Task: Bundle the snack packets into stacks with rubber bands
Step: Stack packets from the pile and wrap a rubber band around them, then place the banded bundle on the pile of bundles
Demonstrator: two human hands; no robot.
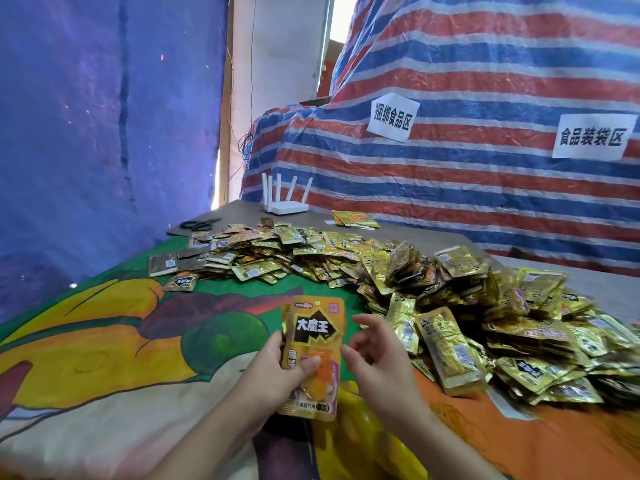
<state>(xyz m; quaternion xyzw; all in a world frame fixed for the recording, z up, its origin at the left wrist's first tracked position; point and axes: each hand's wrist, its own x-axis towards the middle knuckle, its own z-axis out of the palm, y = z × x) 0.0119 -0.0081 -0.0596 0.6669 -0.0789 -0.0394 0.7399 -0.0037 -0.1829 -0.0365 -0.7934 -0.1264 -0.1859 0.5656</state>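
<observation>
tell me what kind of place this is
Probably a makeshift food-packing workspace. Striped tarpaulin serves as a wall, with paper signs marking work zones. A large heap of gold snack packets covers the table, and the left hand holds a small stack of packets.

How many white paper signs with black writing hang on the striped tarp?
2. One sign hangs near the middle of the striped tarp; the other sign hangs to its right, near the picture's edge. More may lie outside the view.
</observation>
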